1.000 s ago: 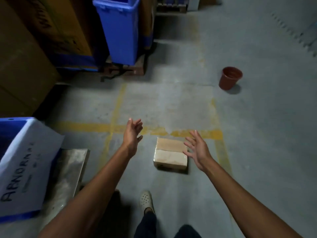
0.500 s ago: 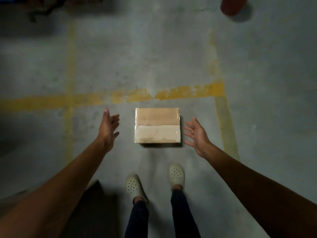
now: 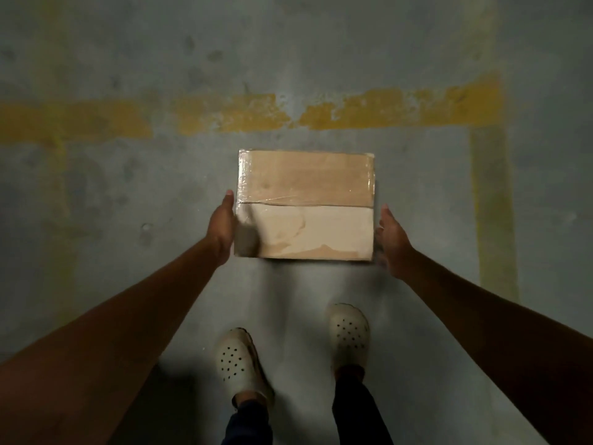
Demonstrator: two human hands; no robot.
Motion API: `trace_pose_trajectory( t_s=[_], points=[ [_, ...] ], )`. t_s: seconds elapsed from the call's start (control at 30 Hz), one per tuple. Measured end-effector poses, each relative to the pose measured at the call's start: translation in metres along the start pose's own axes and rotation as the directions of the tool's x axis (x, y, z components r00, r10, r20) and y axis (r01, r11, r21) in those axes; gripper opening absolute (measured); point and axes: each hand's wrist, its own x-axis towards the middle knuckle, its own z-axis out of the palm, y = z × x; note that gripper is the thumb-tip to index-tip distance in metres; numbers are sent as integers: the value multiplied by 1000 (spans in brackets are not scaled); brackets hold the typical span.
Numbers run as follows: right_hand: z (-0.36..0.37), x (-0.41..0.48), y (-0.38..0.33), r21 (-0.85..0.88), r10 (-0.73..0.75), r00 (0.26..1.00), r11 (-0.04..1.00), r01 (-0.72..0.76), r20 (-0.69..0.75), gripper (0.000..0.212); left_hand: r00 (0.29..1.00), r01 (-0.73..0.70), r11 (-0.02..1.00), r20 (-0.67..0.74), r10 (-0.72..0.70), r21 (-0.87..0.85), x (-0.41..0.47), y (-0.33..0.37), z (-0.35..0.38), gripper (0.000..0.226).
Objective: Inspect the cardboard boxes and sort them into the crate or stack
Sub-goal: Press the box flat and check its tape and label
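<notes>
A flat taped cardboard box (image 3: 305, 203) lies on the grey concrete floor just in front of my feet; its near half is paler than its far half. My left hand (image 3: 221, 226) is against the box's left side with the thumb pointing up along the edge, its fingers hidden beside or below the box. At the box's right edge my right hand (image 3: 393, 239) is stretched out, touching it or a hair away. No crate or stack is in view.
My two pale perforated clogs (image 3: 237, 361) (image 3: 348, 332) stand right behind the box. A worn yellow floor line (image 3: 401, 107) runs across beyond the box, and a fainter one (image 3: 491, 203) runs down the right side.
The view has dropped closer to the floor. Both hands have closed in from wide apart onto the two sides of the box. The blue crates and the red pot have left the view.
</notes>
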Motion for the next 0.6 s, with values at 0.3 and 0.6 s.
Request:
trace_pose_trajectory(
  t_s=[0.3, 0.6],
  points=[
    [8, 1, -7, 90, -35, 992, 996, 24, 122, 58, 1000, -22, 997, 14, 24, -78, 60, -18, -38, 88],
    [17, -115, -66, 73, -109, 994, 991, 110, -25, 24, 970, -212, 977, -120, 210, -7, -106, 100, -65, 43]
  ],
)
